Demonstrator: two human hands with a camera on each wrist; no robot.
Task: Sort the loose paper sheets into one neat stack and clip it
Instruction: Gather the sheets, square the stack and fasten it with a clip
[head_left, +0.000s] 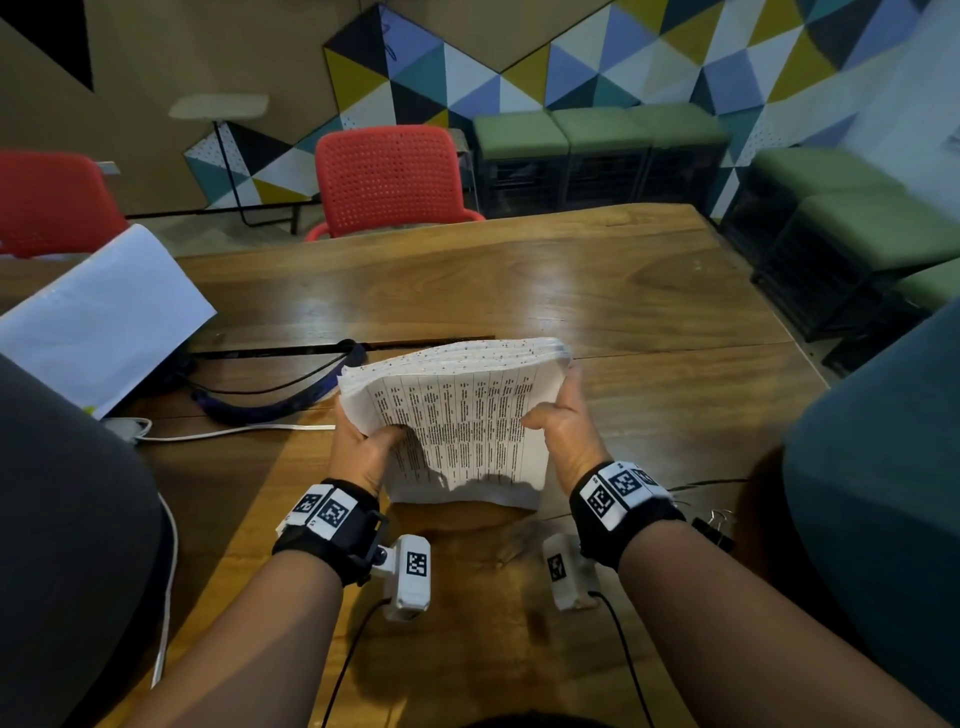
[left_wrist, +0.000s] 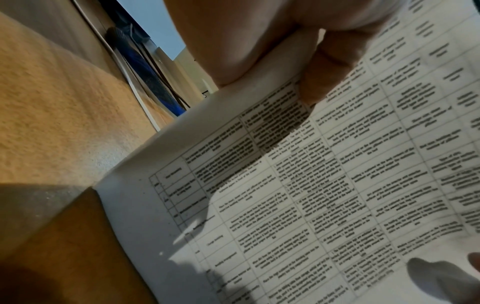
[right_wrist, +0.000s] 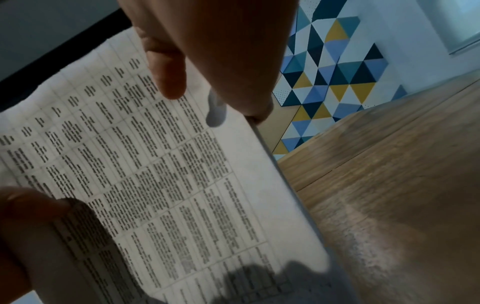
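Head view, going left to right: a blank white sheet (head_left: 101, 317) is seen tilted up at the left edge of the frame, with a white cable (head_left: 228, 430) and a dark blue strap (head_left: 291, 395) lying on the wooden table (head_left: 649, 291) just below and right of it. At the centre of the frame the paper stack (head_left: 462, 421) is held upright, its bottom edge resting on the table and its printed table of text facing the camera. The top edges of the sheets are fanned and not quite flush. The left side of the stack is gripped by the left hand (head_left: 363, 447), thumb pressed on the front page and the other fingers hidden behind. The right side is gripped by the right hand (head_left: 563, 431) the same way, thumb in front, fingers wrapped behind. Lower right of the right wrist, a black binder clip (head_left: 714, 527) is seen lying on the table, well apart from the stack. Two red chairs (head_left: 389, 179) are set behind the table at the upper left and centre, and green stools (head_left: 597, 135) along the patterned wall at upper right.

Left wrist view: the thumb (left_wrist: 335, 53) is seen clamped on the page edge (left_wrist: 259, 98). Right wrist view: the thumb (right_wrist: 166, 67) is laid on the page (right_wrist: 182, 174) and the fingers are curled round the edge.
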